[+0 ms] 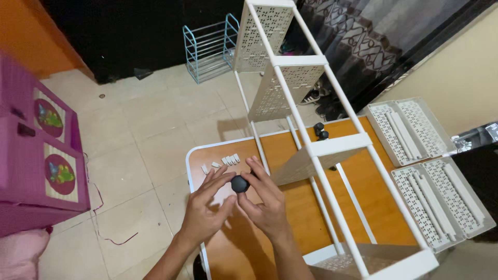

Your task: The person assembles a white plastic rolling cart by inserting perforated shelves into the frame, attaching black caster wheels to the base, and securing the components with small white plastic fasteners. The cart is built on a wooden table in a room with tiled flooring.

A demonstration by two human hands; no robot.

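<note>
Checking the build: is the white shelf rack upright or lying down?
Lying down: the white shelf rack rests lengthwise on the orange table, poles running along it.

You hold 1 small black caster wheel, round and dark, pinched between the fingertips of your left hand and right hand, raised just above the orange table's near-left corner, partly hidden by fingers.

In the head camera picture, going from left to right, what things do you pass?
Purple toy cabinet → left hand → black round wheel held between both hands → right hand → white perforated trays at the far right.
</note>
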